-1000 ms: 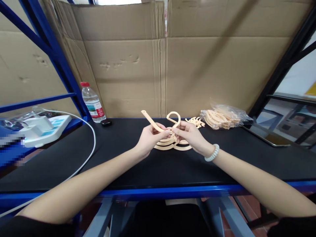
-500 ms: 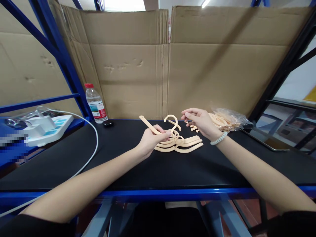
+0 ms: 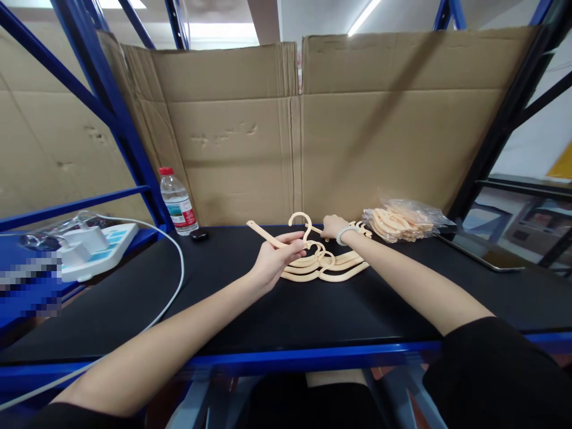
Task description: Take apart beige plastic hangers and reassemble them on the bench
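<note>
My left hand (image 3: 279,256) is closed on a beige plastic hanger part (image 3: 264,232), a straight arm slanting up to the left with a curved hook (image 3: 300,217) rising at its right end. Beyond the pile, my right hand (image 3: 333,227), wearing a beaded bracelet, reaches down with its fingers closed at the end of a loose hanger arm (image 3: 316,229). Its fingertips are partly hidden. Several beige hangers (image 3: 342,276) lie overlapped on the black table between and below the hands. More small hook-shaped pieces (image 3: 364,229) lie just right of my right wrist.
A clear plastic bag of beige hanger parts (image 3: 397,221) lies at the back right. A water bottle (image 3: 179,202) and a small black object (image 3: 199,235) stand back left. A white power strip (image 3: 105,250) with a cable (image 3: 181,274) is at left. Cardboard (image 3: 232,149) walls the back.
My right hand has moved left and down from above the small pieces to the loose hanger arm, its fingers closing there. My left hand keeps its hanger part. The view has tilted up slightly.
</note>
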`<state>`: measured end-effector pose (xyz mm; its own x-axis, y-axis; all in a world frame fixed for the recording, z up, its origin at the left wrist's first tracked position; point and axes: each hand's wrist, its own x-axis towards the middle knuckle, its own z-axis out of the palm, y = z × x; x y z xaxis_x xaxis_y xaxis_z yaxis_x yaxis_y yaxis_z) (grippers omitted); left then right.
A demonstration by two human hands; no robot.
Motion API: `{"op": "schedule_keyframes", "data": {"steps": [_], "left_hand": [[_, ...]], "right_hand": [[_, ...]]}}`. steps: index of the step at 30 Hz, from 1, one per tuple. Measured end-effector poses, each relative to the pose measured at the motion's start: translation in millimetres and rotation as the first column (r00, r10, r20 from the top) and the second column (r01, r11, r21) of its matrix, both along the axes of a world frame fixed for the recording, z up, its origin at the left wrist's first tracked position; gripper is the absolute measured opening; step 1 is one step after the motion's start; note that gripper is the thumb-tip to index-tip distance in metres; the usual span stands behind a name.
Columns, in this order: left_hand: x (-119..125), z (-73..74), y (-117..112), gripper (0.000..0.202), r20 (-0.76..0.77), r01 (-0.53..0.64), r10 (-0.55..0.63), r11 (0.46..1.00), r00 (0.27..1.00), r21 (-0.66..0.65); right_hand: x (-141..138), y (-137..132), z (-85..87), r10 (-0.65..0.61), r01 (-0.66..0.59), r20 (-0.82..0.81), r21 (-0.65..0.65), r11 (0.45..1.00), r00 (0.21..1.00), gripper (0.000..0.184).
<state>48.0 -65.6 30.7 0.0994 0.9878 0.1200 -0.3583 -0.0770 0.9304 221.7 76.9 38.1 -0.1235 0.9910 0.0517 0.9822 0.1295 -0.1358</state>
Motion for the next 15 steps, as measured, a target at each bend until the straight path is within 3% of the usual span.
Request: {"op": "schedule_keyframes", "data": {"steps": [7, 12, 15], "left_hand": [[0, 0.6, 3, 0.032, 0.064, 0.066, -0.065, 0.998, 0.996, -0.013], [2, 3.4, 1, 0.027, 0.068, 0.076, -0.073, 0.996, 0.995, -0.043], [3, 4.6, 0, 0.022, 0.062, 0.082, -0.079, 0.995, 0.995, -0.056]], "right_hand": [[17, -6, 14.6, -0.032, 0.028, -0.068, -0.059, 0.998, 0.997, 0.009], [40, -24, 30.7, -0.050, 0.029, -0.274, -0.081, 0.996, 0.960, 0.008], [53, -40, 28.8, -0.017, -0.021, -0.424, -0.085, 0.996, 0.905, 0.008]]}}
